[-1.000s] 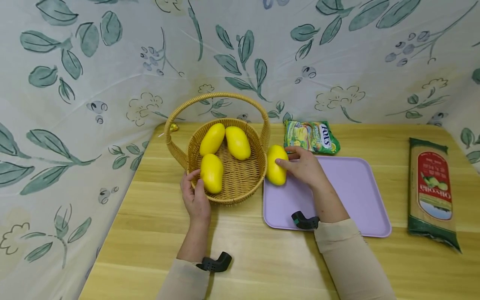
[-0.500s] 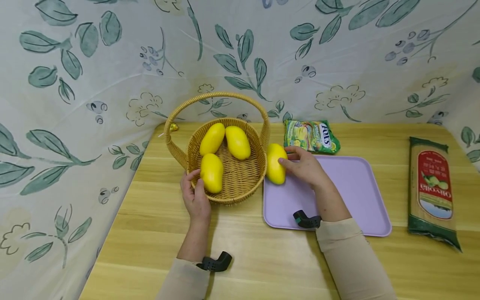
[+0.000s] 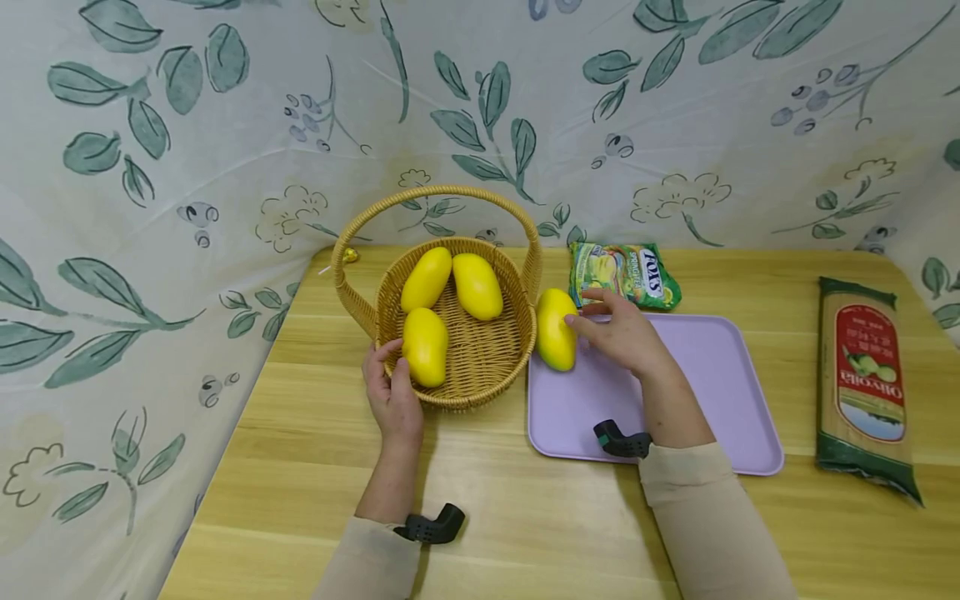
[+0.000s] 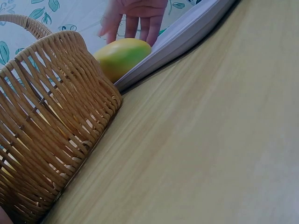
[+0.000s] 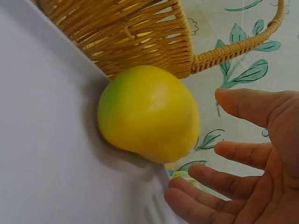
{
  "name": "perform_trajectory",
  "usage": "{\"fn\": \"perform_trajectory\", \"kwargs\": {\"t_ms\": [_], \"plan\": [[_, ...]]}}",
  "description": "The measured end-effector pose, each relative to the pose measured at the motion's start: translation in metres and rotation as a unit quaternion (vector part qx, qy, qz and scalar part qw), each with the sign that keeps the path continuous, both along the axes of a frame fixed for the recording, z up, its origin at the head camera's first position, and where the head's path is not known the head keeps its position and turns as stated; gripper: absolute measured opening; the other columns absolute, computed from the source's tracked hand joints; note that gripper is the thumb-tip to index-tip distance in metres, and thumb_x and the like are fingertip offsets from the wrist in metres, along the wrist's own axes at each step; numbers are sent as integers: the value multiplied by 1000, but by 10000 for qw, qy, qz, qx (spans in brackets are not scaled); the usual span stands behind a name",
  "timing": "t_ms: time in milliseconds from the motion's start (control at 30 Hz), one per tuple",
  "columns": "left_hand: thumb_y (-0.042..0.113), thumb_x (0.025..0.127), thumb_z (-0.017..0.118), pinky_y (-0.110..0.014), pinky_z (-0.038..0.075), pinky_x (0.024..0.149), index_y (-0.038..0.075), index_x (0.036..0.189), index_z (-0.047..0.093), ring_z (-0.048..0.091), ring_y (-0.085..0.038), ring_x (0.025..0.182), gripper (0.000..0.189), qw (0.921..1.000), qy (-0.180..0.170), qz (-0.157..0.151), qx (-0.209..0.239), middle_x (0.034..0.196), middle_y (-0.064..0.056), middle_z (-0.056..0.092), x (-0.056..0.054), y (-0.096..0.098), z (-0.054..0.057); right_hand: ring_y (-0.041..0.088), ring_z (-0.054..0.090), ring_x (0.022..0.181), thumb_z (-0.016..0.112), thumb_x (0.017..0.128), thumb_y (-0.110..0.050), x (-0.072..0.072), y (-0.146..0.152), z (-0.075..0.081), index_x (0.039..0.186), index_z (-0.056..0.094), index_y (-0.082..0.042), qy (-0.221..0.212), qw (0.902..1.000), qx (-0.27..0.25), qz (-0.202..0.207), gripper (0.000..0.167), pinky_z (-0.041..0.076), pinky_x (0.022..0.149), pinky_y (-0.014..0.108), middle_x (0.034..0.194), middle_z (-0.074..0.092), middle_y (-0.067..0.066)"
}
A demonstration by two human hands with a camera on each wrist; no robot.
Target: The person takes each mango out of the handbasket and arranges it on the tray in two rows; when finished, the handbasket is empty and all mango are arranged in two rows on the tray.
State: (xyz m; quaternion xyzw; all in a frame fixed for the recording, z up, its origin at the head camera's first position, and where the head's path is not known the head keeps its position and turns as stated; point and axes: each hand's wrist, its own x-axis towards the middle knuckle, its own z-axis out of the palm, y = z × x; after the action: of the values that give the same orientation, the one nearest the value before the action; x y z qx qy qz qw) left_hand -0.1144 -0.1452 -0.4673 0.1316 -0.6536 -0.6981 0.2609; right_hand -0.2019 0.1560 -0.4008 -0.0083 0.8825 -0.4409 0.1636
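A wicker basket (image 3: 487, 358) with a tall hoop handle holds three yellow mangoes, one of them the near-left mango (image 3: 424, 347). My left hand (image 3: 393, 400) grips the basket's near-left rim, its fingertips close to that mango. In the left wrist view only a sliver of this hand shows. Another mango (image 3: 557, 330), yellow with a green patch, lies on the left edge of a lilac tray (image 3: 697, 367), beside the basket. My right hand (image 3: 622, 333) is just right of it, fingers spread and holding nothing; the right wrist view shows a gap between fingers and mango (image 5: 148, 114).
A green Fox's candy bag (image 3: 622, 275) lies behind the tray. At the far right is a bag of Olivoilà pasta (image 3: 862, 375). A small gold-wrapped item (image 3: 349, 255) sits at the back left. A patterned cloth (image 3: 480, 108) hangs behind the wooden table (image 3: 300, 467).
My right hand has let go of the mango on the tray and drawn slightly to the right. The left hand and the basket have stayed in place.
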Motion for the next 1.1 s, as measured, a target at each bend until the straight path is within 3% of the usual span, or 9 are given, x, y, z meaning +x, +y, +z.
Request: {"fn": "perform_trajectory", "kwargs": {"t_ms": [233, 433, 633, 800, 967, 1100], "plan": [[7, 101, 47, -52, 13, 128, -1, 121, 60, 11, -27, 159, 25, 9999, -44, -34, 97, 166, -10, 25, 0, -1, 0, 38, 54, 135, 64, 97, -51, 23, 2, 38, 155, 41, -16, 440, 9989, 147, 91, 71, 51, 102, 57, 154, 50, 13], [6, 100, 47, -53, 12, 128, -2, 120, 60, 10, -30, 159, 25, 10000, -20, 13, 88, 166, -12, 26, 0, -2, -1, 34, 59, 129, 66, 96, -49, 49, -4, 59, 150, 49, -18, 889, 9942, 67, 606, 64, 53, 99, 55, 147, 57, 11], [6, 99, 48, -52, 12, 128, -2, 120, 60, 11, -31, 159, 26, 10000, -5, 29, 85, 165, -12, 27, 0, -4, -2, 32, 64, 122, 74, 94, -32, 69, -31, 55, 139, 59, -13, 1280, 9845, -170, 1190, 51, 53, 102, 51, 138, 63, 9], [7, 99, 48, -53, 12, 128, -1, 121, 60, 12, -27, 159, 26, 9999, -29, 2, 105, 165, -10, 27, -1, -5, -1, 29, 63, 122, 78, 91, -29, 77, -70, 49, 148, 51, -19, 1423, 9774, -680, 1409, 64, 56, 99, 49, 145, 56, 5], [6, 98, 49, -55, 13, 127, -2, 121, 60, 13, -27, 158, 27, 9999, -12, -26, 132, 165, -11, 27, -2, -3, -1, 27, 60, 126, 78, 90, -36, 72, -112, 41, 152, 44, -28, 1320, 9752, -1160, 1345, 72, 58, 96, 47, 151, 46, 2], [6, 98, 48, -54, 15, 127, -2, 121, 60, 14, -27, 158, 27, 9999, -23, -20, 105, 164, -10, 29, -2, -3, -2, 31, 57, 129, 76, 90, -43, 58, -142, 31, 154, 42, -27, 1403, 9777, -869, 1298, 74, 57, 95, 46, 153, 45, 7]]}}
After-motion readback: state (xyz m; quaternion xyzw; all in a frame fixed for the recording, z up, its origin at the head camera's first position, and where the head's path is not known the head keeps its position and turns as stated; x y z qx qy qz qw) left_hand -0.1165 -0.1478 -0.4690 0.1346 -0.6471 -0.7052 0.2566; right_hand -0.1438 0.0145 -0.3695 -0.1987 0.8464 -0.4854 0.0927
